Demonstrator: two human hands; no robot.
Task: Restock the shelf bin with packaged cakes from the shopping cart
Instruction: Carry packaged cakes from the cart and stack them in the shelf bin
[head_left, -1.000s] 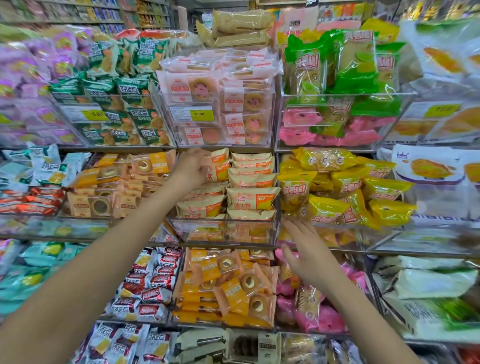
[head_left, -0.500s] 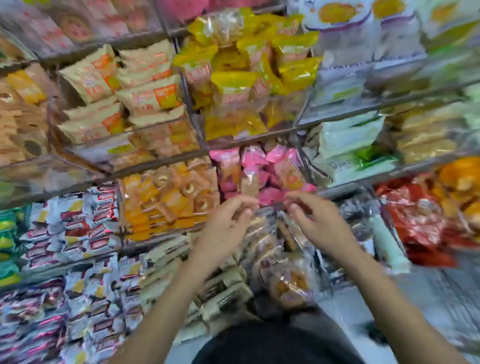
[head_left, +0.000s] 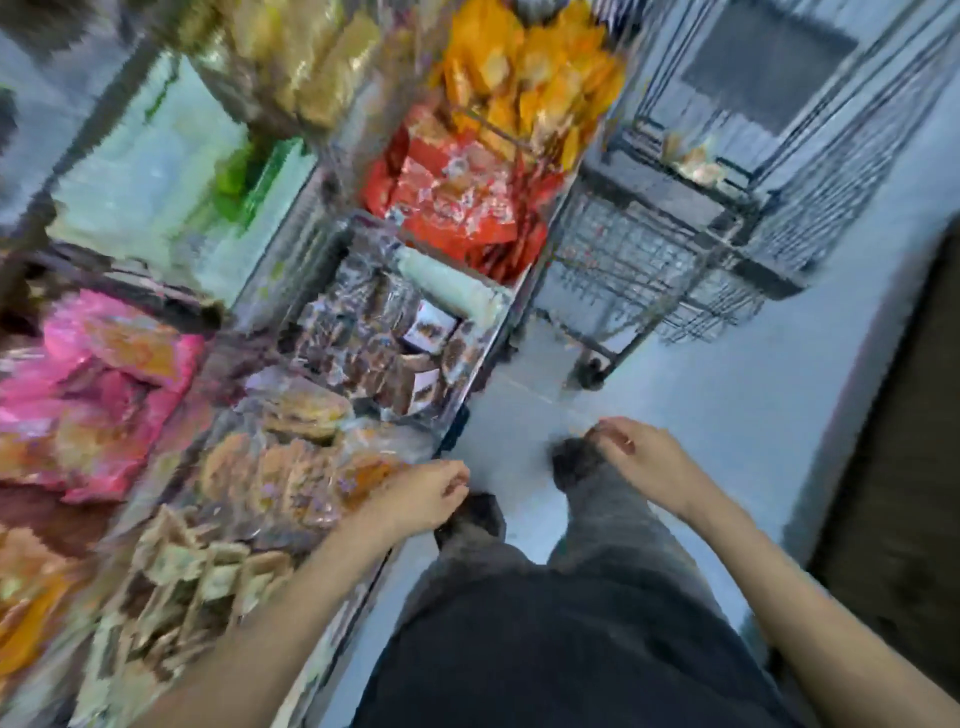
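1. Left hand (head_left: 426, 493) & right hand (head_left: 641, 462): both low over the pale floor (head_left: 727, 405), fingers loosely curled, nothing held. Likely free for the next pick-up.
2. Shelf bins w/ clear-wrapped brown round cakes (head_left: 291, 467) lie just left of the left hand, fronts open to the aisle for easy reach. Which bin gets the restock: can't tell.
3. Further off, the grey wire shopping cart (head_left: 670, 249) stands beside the shelf end, well apart from both hands; a few pale packaged cakes (head_left: 696, 158) sit in its upper basket, blurred. Prob next step: walk over & grab.
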